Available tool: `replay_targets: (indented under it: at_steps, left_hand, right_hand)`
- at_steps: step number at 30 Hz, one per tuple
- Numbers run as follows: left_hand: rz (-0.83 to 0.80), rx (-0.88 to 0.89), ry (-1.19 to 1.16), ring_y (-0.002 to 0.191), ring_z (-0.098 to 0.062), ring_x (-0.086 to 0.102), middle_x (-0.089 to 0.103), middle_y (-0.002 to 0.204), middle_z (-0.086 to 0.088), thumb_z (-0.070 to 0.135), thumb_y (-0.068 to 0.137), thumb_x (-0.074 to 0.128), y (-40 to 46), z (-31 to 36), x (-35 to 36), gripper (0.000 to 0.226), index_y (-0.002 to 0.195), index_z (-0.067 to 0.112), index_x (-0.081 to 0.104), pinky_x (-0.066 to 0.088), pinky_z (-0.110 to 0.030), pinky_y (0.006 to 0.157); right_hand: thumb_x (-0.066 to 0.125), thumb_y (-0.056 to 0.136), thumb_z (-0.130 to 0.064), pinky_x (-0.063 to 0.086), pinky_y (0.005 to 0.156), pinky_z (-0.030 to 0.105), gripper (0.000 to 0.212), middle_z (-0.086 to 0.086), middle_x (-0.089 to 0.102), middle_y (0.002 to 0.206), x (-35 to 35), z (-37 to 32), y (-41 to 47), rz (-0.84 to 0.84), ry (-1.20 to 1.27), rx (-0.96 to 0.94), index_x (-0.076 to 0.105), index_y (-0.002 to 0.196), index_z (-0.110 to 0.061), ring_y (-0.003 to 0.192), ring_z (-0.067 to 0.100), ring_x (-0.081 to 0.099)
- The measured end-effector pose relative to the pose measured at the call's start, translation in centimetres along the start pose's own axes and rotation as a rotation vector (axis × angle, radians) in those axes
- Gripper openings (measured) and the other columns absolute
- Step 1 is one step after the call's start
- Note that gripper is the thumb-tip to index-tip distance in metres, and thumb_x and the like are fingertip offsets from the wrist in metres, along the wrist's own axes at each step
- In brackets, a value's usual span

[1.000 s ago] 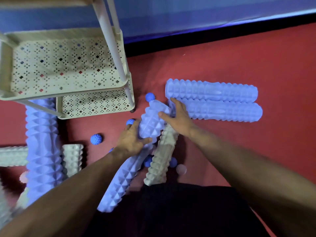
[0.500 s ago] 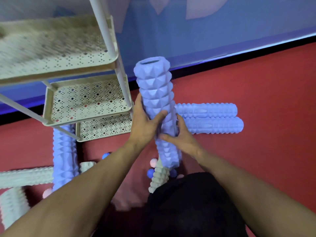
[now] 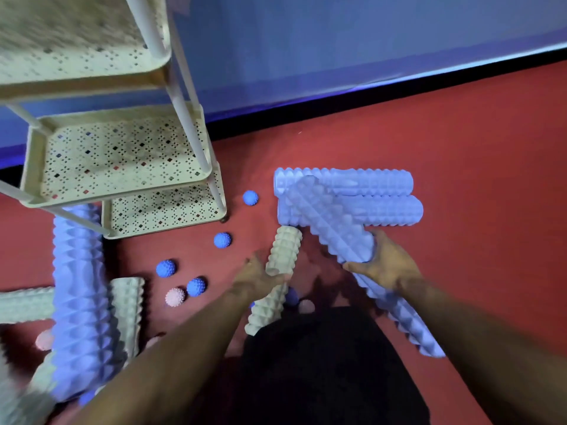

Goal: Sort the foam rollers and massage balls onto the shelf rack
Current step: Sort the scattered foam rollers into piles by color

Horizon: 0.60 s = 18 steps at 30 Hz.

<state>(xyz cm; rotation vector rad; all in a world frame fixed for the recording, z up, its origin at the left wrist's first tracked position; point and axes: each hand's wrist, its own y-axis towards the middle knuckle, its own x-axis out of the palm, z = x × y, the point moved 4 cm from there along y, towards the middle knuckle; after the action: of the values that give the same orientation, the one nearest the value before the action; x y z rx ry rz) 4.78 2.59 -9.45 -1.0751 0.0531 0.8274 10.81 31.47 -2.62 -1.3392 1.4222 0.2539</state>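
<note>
Long lavender-blue foam roller with a diamond-ridged surface (image 3: 337,228): held at a slant, upper end overlapping two more lavender-blue ridged rollers (image 3: 377,182) that lie side by side on the red floor (image 3: 460,133), lower end running down past the right forearm. Right hand (image 3: 388,263) wraps the roller near mid-length, fingers curled around its underside, thumb across the front.

Left hand (image 3: 256,276) closes around a pale cream knobbed foam roller (image 3: 280,265), which stands tilted just left of the blue one; fingers pressed on its left side, the far side of the grip hidden.

Four blue spiky massage balls (image 3: 222,240) and one pale pink spiky ball (image 3: 175,297) lie scattered on the floor between the hands and the rack.

Cream perforated three-tier shelf rack (image 3: 33,161), upper left: all visible tiers bare. Another blue ridged roller (image 3: 78,286) and a short cream roller (image 3: 127,311) lie on the floor at left, image blurred there.
</note>
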Motion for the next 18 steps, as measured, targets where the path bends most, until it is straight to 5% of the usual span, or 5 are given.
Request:
replay_targets:
  at_steps: [4, 6, 11, 18]
  left_hand:
    - [-0.023, -0.033, 0.155, 0.137, -0.033, 0.039, 0.032, 0.151, -0.016, 0.061, 0.070, 0.079, 1.5, -2.1, 4.1, 0.122, 0.153, 0.002, 0.012, 0.038, -0.034, 0.099]
    - [0.010, -0.046, 0.157, 0.130, -0.032, 0.045, 0.036, 0.144, -0.012, 0.058, 0.065, 0.083, 2.2, -2.6, 5.2, 0.120, 0.149, 0.001, 0.019, 0.035, -0.029, 0.086]
    - [0.044, -0.127, 0.184, 0.111, -0.033, 0.059, 0.056, 0.122, -0.007, 0.057, 0.049, 0.083, 3.9, -4.5, 5.5, 0.098, 0.123, 0.013, 0.037, 0.049, -0.038, 0.084]
    - [-0.047, -0.115, 0.259, 0.109, -0.026, 0.062, 0.061, 0.122, 0.000, 0.068, 0.052, 0.071, 3.8, -5.2, 3.1, 0.099, 0.135, 0.024, 0.042, 0.050, -0.033, 0.083]
  right_hand:
    - [0.071, 0.047, -0.080, 0.058, 0.074, 0.038, 0.083, -0.013, 0.069, 0.096, 3.0, 4.2, 0.7, -0.030, -0.107, 0.116, 0.049, 0.116, -0.040, 0.083, 0.015, 0.070]
    - [0.067, 0.048, -0.081, 0.056, 0.080, 0.039, 0.086, -0.009, 0.067, 0.103, 3.9, 5.7, 0.7, 0.022, -0.189, 0.167, 0.046, 0.119, -0.039, 0.093, 0.023, 0.069]
    - [0.067, 0.054, -0.078, 0.046, 0.093, 0.043, 0.087, -0.001, 0.063, 0.120, 5.1, 7.3, 2.1, 0.093, -0.337, 0.149, 0.046, 0.125, -0.031, 0.113, 0.028, 0.060]
    - [0.083, 0.049, -0.065, 0.037, 0.087, 0.044, 0.092, -0.003, 0.063, 0.118, 4.6, 7.0, 6.4, 0.092, -0.500, -0.022, 0.049, 0.126, -0.028, 0.106, 0.026, 0.061]
